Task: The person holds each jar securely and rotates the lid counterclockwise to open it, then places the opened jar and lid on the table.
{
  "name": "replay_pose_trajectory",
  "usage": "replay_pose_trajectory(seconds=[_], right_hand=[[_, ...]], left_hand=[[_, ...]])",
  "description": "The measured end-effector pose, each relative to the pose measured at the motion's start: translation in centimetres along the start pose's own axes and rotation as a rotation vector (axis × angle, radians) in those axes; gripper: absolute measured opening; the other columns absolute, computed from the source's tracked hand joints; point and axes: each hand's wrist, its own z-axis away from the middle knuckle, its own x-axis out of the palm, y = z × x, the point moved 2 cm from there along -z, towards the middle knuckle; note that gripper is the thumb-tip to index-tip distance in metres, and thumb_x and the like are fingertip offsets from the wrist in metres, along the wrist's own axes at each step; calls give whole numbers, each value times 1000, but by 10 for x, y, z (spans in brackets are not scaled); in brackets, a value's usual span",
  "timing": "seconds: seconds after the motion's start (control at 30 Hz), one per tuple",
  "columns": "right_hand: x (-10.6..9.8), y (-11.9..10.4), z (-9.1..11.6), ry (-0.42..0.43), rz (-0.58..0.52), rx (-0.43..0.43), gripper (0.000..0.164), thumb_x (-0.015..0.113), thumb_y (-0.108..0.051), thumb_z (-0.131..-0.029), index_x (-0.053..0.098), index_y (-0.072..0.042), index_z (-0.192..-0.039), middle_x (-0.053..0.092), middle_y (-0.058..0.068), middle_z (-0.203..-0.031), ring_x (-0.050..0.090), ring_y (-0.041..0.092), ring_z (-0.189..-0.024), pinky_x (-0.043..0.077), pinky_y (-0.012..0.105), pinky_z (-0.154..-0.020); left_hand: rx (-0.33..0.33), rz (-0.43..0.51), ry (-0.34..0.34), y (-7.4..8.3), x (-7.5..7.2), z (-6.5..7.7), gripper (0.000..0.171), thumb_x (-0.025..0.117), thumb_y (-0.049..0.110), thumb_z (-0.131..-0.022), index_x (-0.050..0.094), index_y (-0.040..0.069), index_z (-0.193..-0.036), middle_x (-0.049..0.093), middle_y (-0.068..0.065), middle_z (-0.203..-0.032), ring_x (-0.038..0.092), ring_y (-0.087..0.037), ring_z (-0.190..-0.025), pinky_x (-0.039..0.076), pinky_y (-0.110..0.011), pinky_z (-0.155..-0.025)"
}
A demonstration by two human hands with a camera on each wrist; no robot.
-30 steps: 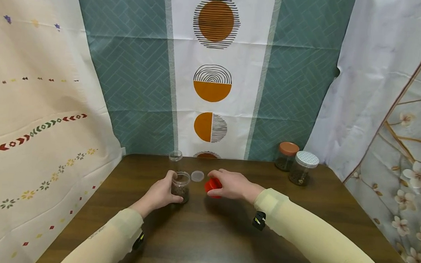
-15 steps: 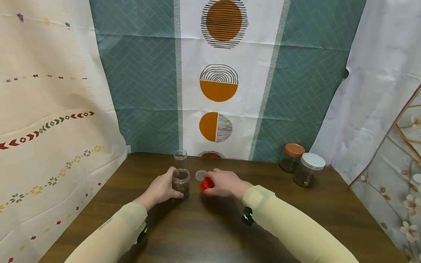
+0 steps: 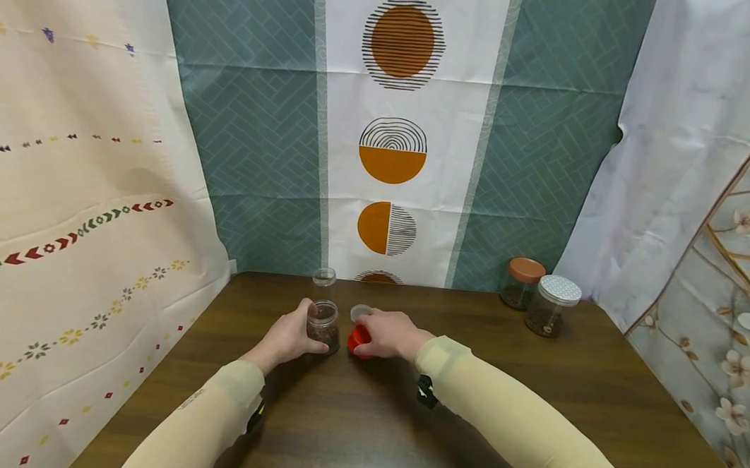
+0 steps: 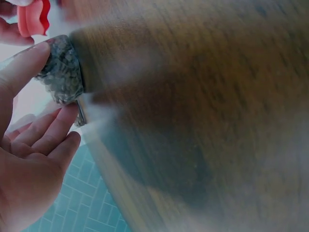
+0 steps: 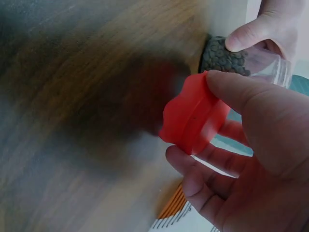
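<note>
the left hand (image 3: pixel 288 339) is clamped on an open clear jar (image 3: pixel 326 336), thumb on the near side and fingers round the far side; the fingers are largely hidden by the jar in the head view. dark, pellet-like pieces (image 5: pixel 223 58) fill the jar's lower part under the left thumb. in the left wrist view the jar's upper end is lost behind that thumb and in glare.

just to the right of the left hand, the right hand (image 3: pixel 392 334) pinches a red wavy-edged piece (image 5: pixel 193 118) between thumb and fingers, apart from the jar. its far side is covered by the right hand, and whether it is hollow i cannot tell. the left wrist view cuts it off at the top edge.

just beyond the right hand's fingers lies a translucent disc (image 3: pixel 360 309), partly covered by them. past the left hand stands a second clear jar (image 3: pixel 324 282), its lower part hard to make out behind the first. well to the right of the right hand, on the bench (image 3: pixel 353 409), stand an orange-lidded jar (image 3: pixel 524 281) and a white-lidded jar (image 3: pixel 549 310), contents dim.
</note>
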Motion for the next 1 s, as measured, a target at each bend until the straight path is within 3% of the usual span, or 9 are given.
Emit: replay_pose_trajectory(seconds=[0.17, 0.33, 0.73, 1.0], right_hand=[[11, 1, -6, -1, 9, 3, 64, 78, -54, -99, 64, -20, -151, 66, 6, -136, 64, 19, -104, 58, 43, -91], [19, 0, -10, 26, 3, -27, 58, 80, -55, -98, 69, -18, -141, 64, 5, -120, 62, 19, -93, 58, 39, -82], [13, 0, -10, 77, 21, -27, 54, 82, -56, -97, 72, -16, -133, 63, 5, -109, 62, 21, -85, 59, 38, -80], [19, -1, -9, 82, 32, -24, 56, 82, -58, -96, 73, -16, -132, 63, 4, -110, 61, 19, -84, 59, 38, -78]], left_hand=[[-17, 11, -8, -3, 3, 1, 76, 102, 24, -81, 51, 5, -133, 73, -18, -121, 72, -35, -106, 56, -55, -96], [-22, 23, -15, -4, 2, 3, 76, 102, 24, -81, 50, 5, -133, 73, -17, -119, 72, -34, -104, 57, -54, -95], [-9, 27, -13, -1, -3, -4, 77, 101, 23, -82, 49, 4, -135, 71, -19, -122, 70, -35, -106, 56, -54, -98], [-11, 27, -16, 2, -1, 0, 78, 102, 23, -81, 49, 3, -135, 71, -20, -122, 70, -36, -108, 56, -56, -100]])
